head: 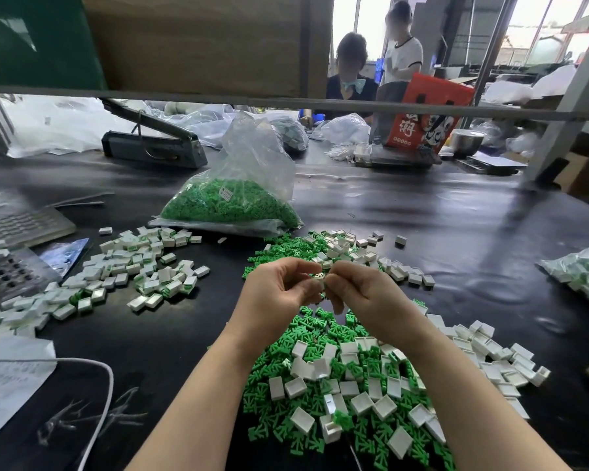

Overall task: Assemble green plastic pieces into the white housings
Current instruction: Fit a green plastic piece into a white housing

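Table (422, 215): black and shiny, it is in front of me and carries everything.
Near pile (354, 385): loose green pieces mixed with white housings, just under my arms.
Left heap (133, 270): white housings, many showing green inside.
Bag of green pieces (232, 198): clear plastic, it stands behind the piles.
Right edge: another clear bag (582, 270) with white parts.
Left side: papers (7, 379), a white cord (106, 396), a perforated tray (4, 273).
Far left: a grey heat sealer (150, 147).

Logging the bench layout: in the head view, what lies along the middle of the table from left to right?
Pile of assembled white housings → left hand → right hand, the hands meeting on a small white housing → clear bag of parts at the right edge.
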Available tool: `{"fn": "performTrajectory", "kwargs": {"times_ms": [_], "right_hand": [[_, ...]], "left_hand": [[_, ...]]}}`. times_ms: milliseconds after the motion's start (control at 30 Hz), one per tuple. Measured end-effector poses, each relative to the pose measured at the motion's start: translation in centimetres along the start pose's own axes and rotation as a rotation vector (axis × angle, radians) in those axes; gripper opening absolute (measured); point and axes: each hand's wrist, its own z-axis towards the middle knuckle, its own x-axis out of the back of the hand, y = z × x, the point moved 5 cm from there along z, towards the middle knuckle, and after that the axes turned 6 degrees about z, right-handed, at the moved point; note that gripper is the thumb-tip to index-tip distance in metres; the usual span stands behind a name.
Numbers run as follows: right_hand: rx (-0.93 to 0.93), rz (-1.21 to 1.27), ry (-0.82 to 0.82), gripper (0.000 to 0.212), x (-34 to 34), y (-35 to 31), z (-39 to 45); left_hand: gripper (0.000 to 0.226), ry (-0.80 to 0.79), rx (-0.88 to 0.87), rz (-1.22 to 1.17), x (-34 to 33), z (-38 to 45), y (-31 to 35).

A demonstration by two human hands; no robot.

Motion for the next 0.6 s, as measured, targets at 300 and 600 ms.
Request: {"fn": "performTrajectory", "kwargs": {"times_ms": [300,600], "right_hand": [[-0.338,0.479,-0.097,0.072,-1.9,1.1,-0.4],[-0.439,1.055,-0.050,0.047,-3.5,0.7,-0.3]], "left_hand": [[0.015,0.103,-0.108,0.104,0.0,0.0,1.3],[0.013,0.132,-0.055,-0.022,0.0,0.1,1.2]]}}
